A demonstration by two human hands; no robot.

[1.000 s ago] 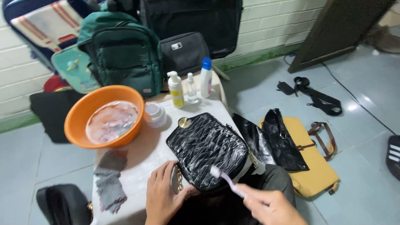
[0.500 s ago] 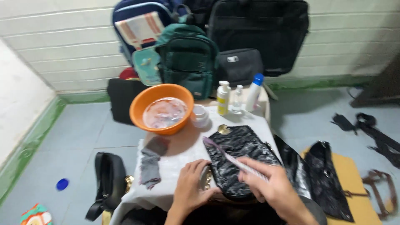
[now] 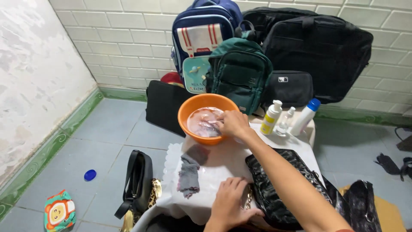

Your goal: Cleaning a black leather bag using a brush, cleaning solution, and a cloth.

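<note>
Right hand (image 3: 233, 123) reaches into the orange basin (image 3: 187, 112), fingers clenched around a toothbrush (image 3: 213, 125) dipped in soapy water. Left hand (image 3: 230, 205) lies flat, pinning the black handbag (image 3: 279, 189) at the desk (image 3: 223, 165) edge. Glossy, soft, probably slippery; best steadied near its chain.

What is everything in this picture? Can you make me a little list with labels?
Right hand: reaches into the orange basin, dipping a toothbrush in cloudy water; grip closed on it.
Left hand: rests flat on the edge of the shiny black purse.
Table: covered in white, also holding a grey rag.
Bottles: three stand behind the purse; one has a blue cap.
Wall side: green backpack, blue backpack, black bags.
Floor: black handbag, blue lid.
</note>
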